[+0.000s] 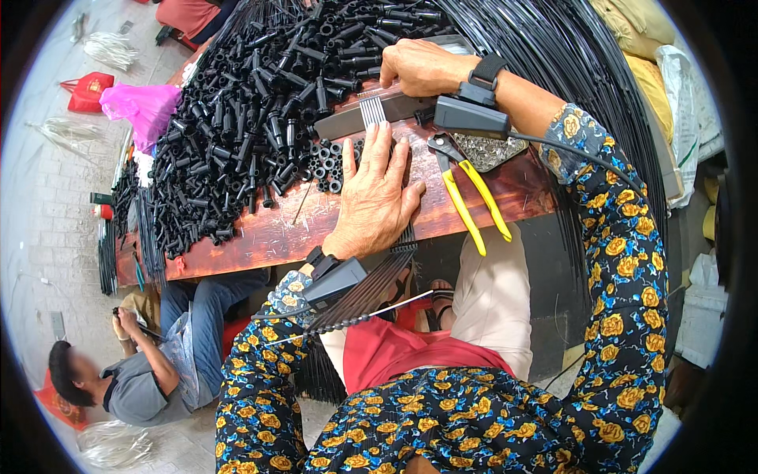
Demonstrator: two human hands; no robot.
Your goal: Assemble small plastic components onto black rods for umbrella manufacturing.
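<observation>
My left hand (373, 188) lies flat with fingers stretched over a row of thin rods. Their pale ends (372, 111) poke out past my fingertips against a dark grey metal bar (338, 124). Behind my wrist the black lengths of the rods (365, 286) hang off the table edge, with a thin white stick across their ends. Beyond the bar my right hand (422, 68) is curled closed; what it grips, if anything, is hidden. Small black ring-shaped parts (324, 163) stand beside my left fingers. Yellow-handled cutting pliers (471, 192) lie on the right, jaws toward the bar.
A big heap of black plastic tubes (237, 126) covers the table's left and far side. Long black rods (568, 63) lie along the right. A tray of small metal pieces (488, 150) sits behind the pliers. Another person (150, 379) sits at the left; a pink bag (140, 109) is near.
</observation>
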